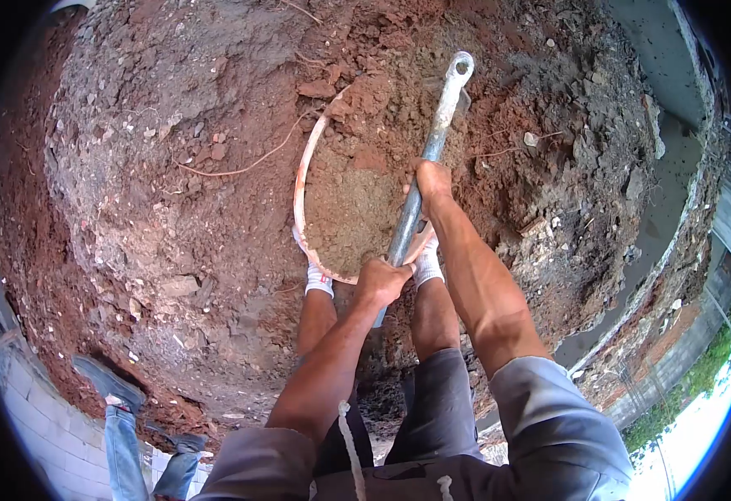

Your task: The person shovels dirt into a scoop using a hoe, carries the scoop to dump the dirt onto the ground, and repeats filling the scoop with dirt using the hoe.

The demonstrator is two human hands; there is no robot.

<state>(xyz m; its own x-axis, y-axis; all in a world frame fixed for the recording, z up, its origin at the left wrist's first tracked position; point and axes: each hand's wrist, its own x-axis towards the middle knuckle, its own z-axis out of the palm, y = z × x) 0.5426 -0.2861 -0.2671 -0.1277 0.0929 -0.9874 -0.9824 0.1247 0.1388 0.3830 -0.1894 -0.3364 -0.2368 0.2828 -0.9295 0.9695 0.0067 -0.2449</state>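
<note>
A grey metal pipe point(409, 219) slants across the middle of the view, its whitish far end flattened and pierced by a round hole. My left hand point(384, 281) is closed around it near its lower end. Higher up the shaft, my right hand point(433, 179) is wrapped round it too. Below the pipe, a pale, dirt-stained round rim point(300, 188) encloses damp brown soil point(353, 196). Part of that rim's upper right side is covered by earth or hidden. My feet, in white socks point(319, 280), stand at the rim's near edge.
Rough reddish earth with stones and rubble point(173, 209) surrounds the rim. A thin root point(244, 169) lies to the left. At right runs a grey concrete channel point(670, 192). Another person's jeans-clad legs point(123, 442) are at lower left, beside a block wall point(35, 409).
</note>
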